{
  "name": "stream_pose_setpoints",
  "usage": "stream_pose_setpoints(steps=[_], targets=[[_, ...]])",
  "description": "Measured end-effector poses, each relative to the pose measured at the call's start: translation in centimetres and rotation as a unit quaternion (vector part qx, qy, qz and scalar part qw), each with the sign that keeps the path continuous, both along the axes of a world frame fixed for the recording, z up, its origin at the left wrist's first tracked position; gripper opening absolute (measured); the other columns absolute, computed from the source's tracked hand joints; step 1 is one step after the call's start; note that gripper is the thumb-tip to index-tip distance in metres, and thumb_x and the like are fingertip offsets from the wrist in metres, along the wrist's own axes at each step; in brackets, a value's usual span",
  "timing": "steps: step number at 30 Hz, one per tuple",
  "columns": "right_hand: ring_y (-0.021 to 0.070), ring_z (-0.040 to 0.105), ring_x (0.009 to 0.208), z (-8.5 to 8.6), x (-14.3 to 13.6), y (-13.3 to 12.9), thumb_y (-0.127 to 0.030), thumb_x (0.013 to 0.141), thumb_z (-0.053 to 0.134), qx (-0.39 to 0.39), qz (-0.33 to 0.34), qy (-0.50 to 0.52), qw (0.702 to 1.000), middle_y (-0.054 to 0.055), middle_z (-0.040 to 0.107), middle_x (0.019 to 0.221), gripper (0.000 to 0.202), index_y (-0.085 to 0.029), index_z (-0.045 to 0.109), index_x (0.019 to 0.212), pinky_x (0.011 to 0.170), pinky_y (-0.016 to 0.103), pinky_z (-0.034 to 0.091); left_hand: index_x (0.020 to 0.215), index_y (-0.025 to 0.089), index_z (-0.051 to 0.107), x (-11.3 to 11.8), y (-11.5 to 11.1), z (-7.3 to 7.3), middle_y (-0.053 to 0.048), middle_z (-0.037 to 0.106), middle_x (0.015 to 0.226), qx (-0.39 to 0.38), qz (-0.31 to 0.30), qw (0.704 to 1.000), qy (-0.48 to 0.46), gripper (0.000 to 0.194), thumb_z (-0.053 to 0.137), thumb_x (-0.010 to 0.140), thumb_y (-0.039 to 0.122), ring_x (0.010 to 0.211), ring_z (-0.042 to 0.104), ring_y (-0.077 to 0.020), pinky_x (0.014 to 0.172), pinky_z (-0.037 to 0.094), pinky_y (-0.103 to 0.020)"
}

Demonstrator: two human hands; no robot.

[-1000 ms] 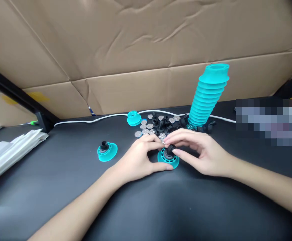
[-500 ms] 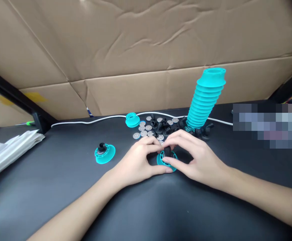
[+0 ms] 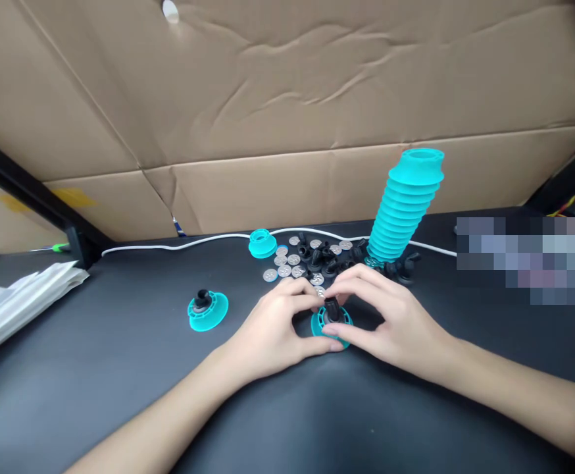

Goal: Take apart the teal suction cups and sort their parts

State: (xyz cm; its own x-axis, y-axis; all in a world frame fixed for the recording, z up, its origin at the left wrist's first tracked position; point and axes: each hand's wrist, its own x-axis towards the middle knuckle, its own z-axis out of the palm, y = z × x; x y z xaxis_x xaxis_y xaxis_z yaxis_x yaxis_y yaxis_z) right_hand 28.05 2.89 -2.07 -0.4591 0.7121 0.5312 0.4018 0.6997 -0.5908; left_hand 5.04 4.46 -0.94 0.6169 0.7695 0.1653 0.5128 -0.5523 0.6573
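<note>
On the black tabletop in front of me stands a turquoise flared cup [image 3: 319, 324], wide side down, with a black plastic fitting [image 3: 332, 309] upright in its top ring. My left hand [image 3: 277, 329] curls round the cup's left side, thumb on the near rim and fingers at the far side. From the right, my right hand [image 3: 391, 316] has its thumb and fingers closed about the fitting; its far fingertips are partly hidden. A second turquoise cup [image 3: 211, 318], also with a black fitting [image 3: 202, 299], sits to the left.
Beyond my hands lie several metal discs [image 3: 284, 270] and a heap of black fittings [image 3: 317, 255]. Behind them are a lone turquoise cup [image 3: 262, 244], a tall leaning stack of turquoise cups [image 3: 400, 210] and a white cable [image 3: 193, 242]. White packets [image 3: 25, 303] lie at left; a cardboard wall [image 3: 268, 191] closes the back.
The black fitting has turned a little between my right thumb and fingers. Both hands stay at the same cup. The whole view has shifted slightly, things now appearing lower.
</note>
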Motion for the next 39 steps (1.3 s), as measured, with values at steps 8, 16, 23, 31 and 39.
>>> stream_pose_setpoints(steps=[8, 16, 23, 31, 39], targets=[[0.0211, 0.068, 0.098, 0.3, 0.5, 0.0, -0.021, 0.097, 0.075, -0.012, 0.031, -0.012, 0.999, 0.008, 0.066, 0.114, 0.035, -0.025, 0.064, 0.129, 0.089, 0.038, 0.06, 0.107, 0.024, 0.08, 0.2, 0.0, 0.1, -0.004, 0.069, 0.106, -0.012, 0.008, 1.0, 0.002, 0.036, 0.092, 0.08, 0.044, 0.102, 0.063, -0.0248, 0.09, 0.051, -0.036], [0.0212, 0.067, 0.114, 0.7, 1.1, 0.2, -0.018, 0.099, 0.07, -0.022, 0.08, -0.017, 0.996, 0.01, 0.065, 0.126, 0.039, -0.025, 0.061, 0.137, 0.1, 0.036, 0.059, 0.111, 0.024, 0.08, 0.1, -0.1, -0.1, -0.004, 0.068, 0.107, -0.018, 0.007, 1.0, 0.002, 0.041, 0.091, 0.081, 0.049, 0.101, 0.063, -0.0244, 0.09, 0.052, -0.037], [0.0244, 0.066, 0.118, -0.1, 0.8, 0.4, -0.022, 0.097, 0.073, -0.029, 0.078, -0.006, 0.997, 0.012, 0.064, 0.128, 0.039, -0.024, 0.064, 0.135, 0.103, 0.041, 0.059, 0.105, 0.021, 0.08, 0.1, 0.1, 0.0, -0.004, 0.068, 0.106, -0.022, 0.013, 1.0, -0.002, 0.036, 0.093, 0.079, 0.042, 0.101, 0.063, -0.0242, 0.09, 0.051, -0.037], [0.022, 0.068, 0.095, -0.2, 1.0, 1.0, -0.028, 0.091, 0.083, -0.052, 0.049, 0.022, 0.997, 0.006, 0.066, 0.104, 0.04, -0.026, 0.069, 0.128, 0.087, 0.039, 0.061, 0.114, 0.027, 0.081, 0.2, 0.0, 0.1, -0.004, 0.069, 0.109, -0.031, 0.009, 0.999, -0.006, 0.041, 0.092, 0.08, 0.047, 0.105, 0.064, -0.0245, 0.094, 0.051, -0.037], [0.021, 0.072, 0.105, 0.1, 1.3, 0.9, -0.02, 0.092, 0.078, -0.123, 0.084, 0.06, 0.987, 0.007, 0.068, 0.114, 0.039, -0.024, 0.067, 0.13, 0.097, 0.037, 0.065, 0.117, 0.028, 0.081, 0.2, 0.2, 0.0, -0.004, 0.07, 0.11, -0.027, 0.019, 0.999, 0.0, 0.044, 0.093, 0.079, 0.046, 0.104, 0.065, -0.0255, 0.093, 0.053, -0.037]])
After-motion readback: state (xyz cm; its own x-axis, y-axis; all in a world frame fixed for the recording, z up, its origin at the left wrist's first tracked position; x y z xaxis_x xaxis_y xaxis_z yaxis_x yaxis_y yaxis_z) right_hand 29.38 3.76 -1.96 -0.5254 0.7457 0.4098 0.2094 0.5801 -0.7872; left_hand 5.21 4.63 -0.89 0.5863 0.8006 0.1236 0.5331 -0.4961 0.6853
